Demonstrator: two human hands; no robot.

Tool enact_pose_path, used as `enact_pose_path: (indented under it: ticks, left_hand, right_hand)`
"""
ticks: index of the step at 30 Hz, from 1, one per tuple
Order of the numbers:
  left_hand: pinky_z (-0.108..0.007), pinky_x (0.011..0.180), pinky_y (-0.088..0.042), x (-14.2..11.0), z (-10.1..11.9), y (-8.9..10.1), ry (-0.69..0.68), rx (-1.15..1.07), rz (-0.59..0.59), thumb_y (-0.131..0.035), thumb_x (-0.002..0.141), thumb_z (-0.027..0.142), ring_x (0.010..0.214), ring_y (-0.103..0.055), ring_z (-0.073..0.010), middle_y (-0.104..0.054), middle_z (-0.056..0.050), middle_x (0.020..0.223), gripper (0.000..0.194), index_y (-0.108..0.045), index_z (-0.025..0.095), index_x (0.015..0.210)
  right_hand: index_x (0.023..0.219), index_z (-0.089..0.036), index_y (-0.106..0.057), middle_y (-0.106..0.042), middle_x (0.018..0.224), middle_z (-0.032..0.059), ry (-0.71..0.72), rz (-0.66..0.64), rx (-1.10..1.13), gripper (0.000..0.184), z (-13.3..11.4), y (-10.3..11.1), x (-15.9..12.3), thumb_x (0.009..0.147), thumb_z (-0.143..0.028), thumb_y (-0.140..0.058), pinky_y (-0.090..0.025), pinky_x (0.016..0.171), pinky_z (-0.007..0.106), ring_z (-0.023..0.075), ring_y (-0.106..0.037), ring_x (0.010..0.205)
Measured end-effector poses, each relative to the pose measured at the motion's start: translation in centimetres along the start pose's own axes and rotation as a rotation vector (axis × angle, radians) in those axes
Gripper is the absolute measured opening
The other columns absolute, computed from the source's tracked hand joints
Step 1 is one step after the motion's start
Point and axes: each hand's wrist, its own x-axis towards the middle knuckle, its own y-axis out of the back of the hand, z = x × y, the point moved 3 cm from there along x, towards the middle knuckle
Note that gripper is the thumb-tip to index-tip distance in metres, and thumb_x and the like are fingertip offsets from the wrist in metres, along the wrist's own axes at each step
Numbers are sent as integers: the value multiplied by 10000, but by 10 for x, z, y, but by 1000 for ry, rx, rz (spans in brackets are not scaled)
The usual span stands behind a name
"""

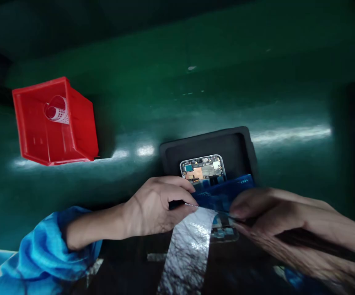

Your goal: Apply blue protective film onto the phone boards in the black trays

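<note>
An opened phone [202,169], its circuit board bare, lies in a shallow black tray [235,145]. Across its lower part is a sheet of translucent blue film [223,191] with pale print along its far edge. My left hand [155,205] pinches the film's near left edge between thumb and fingers. At the right end of the same film, my right hand [276,213] also has its fingers pressed together. A silvery, crinkled strip [190,250] runs from beneath my left fingertips toward me; whether it is joined to the film I cannot tell. The phone's lower part is hidden.
On the left of the green tabletop [140,94] stands a red plastic bin [83,123], with a white perforated roll [60,114] inside. The area nearest me is dark and glossy, with reflections. A small pale scrap [192,68] lies farther back.
</note>
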Motion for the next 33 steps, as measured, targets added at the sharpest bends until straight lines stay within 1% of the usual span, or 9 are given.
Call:
enact_pose_path:
  ticks: [3,5,8,16,21,24,27,30,33]
  left_hand:
    - [-154,724,-542,0,-1,1,-5,-6,5,-645,835,214,809,-706,-120,-720,-35,950,109,-725,161,783]
    - [-152,735,-540,0,-1,1,-9,-9,0,-642,840,226,825,-706,-117,-719,-30,959,110,-723,170,791]
    - [-150,743,-536,0,0,1,-11,-10,-12,-639,844,231,834,-705,-113,-716,-26,962,108,-720,175,799]
    - [-157,749,-538,0,0,1,-6,-17,-28,-627,852,218,833,-701,-111,-713,-33,974,111,-717,170,809]
    - [-148,743,-532,-1,0,1,21,-21,-31,-630,846,225,839,-698,-108,-710,-26,981,108,-720,176,811]
    - [-155,737,-535,-1,0,0,44,-19,-23,-628,843,235,830,-698,-114,-710,-21,985,114,-722,184,804]
    - [-165,706,-544,-1,0,0,49,-18,-29,-612,848,215,806,-696,-121,-710,-28,980,131,-725,173,797]
    - [-178,694,-548,-2,-2,-1,22,-36,-33,-597,851,200,793,-691,-128,-703,-34,968,134,-720,169,810]
    - [-187,737,-548,-4,-7,-2,-15,-57,-35,-596,858,216,826,-688,-138,-691,-40,982,119,-710,185,851]
  right_hand:
    - [611,-311,-632,-713,685,31,26,-102,-23,162,1,4,6,680,-367,-767,-598,476,329,218,-693,571]
    - [658,-304,-636,-720,700,20,71,-256,-10,133,-1,3,11,699,-253,-752,-611,510,308,204,-704,596]
    - [736,-282,-629,-719,708,1,141,-454,23,182,-4,0,17,717,-119,-708,-621,549,256,174,-714,637]
    - [753,-273,-645,-723,691,-6,152,-502,67,226,-7,-2,26,701,-58,-691,-626,537,244,182,-724,643]
    - [723,-277,-651,-722,671,-7,126,-478,103,210,-9,-2,25,710,-68,-669,-616,503,245,185,-720,603]
    - [719,-282,-637,-715,689,-18,117,-445,128,204,-6,-2,21,703,-87,-693,-621,514,278,183,-712,609]
    - [658,-276,-609,-696,672,-31,-10,-231,133,219,4,-1,26,660,-102,-742,-619,549,303,178,-695,616]
    - [618,-265,-574,-685,669,-28,-126,-6,99,252,14,0,39,632,-127,-784,-599,595,287,169,-689,670]
    - [606,-262,-577,-670,644,-19,-138,50,66,250,19,-3,52,632,-156,-802,-583,593,288,171,-686,675]
